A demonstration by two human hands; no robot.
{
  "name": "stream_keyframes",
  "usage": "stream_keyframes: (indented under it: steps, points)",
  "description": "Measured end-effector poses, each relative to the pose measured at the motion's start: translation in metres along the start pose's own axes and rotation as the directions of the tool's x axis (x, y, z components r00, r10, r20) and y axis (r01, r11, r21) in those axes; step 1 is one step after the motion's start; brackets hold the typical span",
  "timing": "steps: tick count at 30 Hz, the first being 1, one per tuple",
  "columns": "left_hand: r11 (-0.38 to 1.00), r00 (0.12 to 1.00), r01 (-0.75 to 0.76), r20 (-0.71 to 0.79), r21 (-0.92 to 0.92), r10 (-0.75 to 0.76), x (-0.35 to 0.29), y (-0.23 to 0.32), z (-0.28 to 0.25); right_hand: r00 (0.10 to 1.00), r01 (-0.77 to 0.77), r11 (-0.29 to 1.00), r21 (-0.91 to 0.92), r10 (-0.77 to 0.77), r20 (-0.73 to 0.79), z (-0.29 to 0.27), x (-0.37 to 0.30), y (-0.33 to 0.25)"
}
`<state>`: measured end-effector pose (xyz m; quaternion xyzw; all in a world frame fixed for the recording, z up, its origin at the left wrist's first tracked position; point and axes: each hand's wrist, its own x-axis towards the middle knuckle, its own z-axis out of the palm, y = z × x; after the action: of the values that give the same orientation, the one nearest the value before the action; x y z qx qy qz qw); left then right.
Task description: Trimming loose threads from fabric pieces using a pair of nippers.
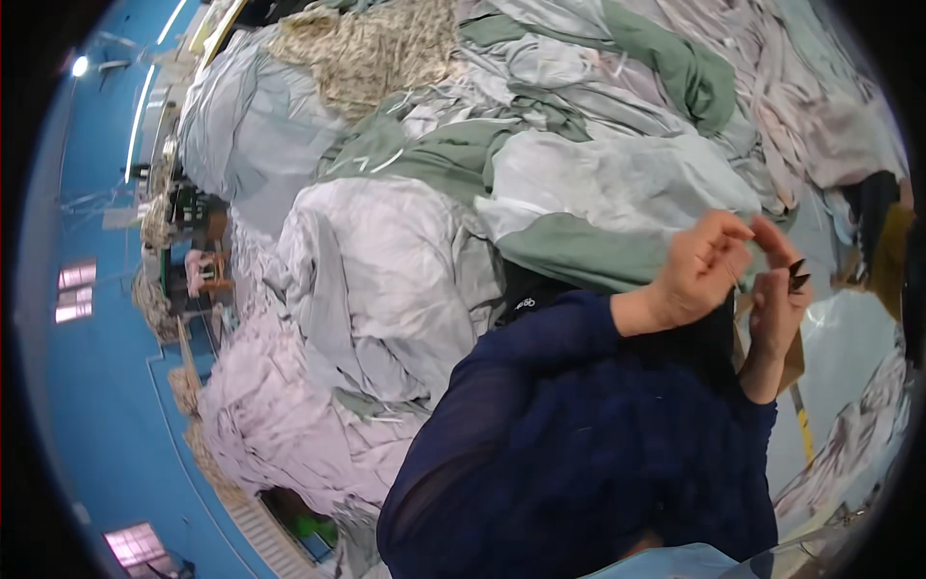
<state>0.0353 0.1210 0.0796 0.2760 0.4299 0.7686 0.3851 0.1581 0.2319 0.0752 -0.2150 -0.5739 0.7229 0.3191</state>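
My left hand [706, 272] is raised at the right of the view, with its fingers curled and pinched together. Whatever lies between those fingertips is too small to make out. Close beside it, my right hand [777, 301] is closed around dark thread snips [799, 278], whose two pointed tips stick out past the fingers. The fingertips of both hands nearly meet. Just beyond my left hand lies a pale grey-white cloth [617, 183] with a green part [569, 253] along its near side.
Heaped fabric surrounds me: a white pile [395, 261], a pale pink pile [280, 415], a patterned beige pile [371, 58] and more green cloth [675, 68]. A cardboard-coloured piece [885, 265] stands at the right. A blue wall [106, 386] runs along the left.
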Motion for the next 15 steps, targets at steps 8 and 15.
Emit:
stream_keyframes:
  steps: [8, 15]
  points:
    - [0.144, 0.817, -0.09, -0.01, 0.985, 0.577, -0.042, 0.038, -0.118, 0.967, -0.018, 0.989, -0.149, 0.055, 0.247, 0.049, 0.028, 0.041]
    - [0.098, 0.865, 0.139, -0.169, 0.985, 0.472, -0.089, 0.022, -0.209, 0.767, 0.063, 0.987, -0.147, 0.046, 0.64, 0.183, 0.038, 0.15]
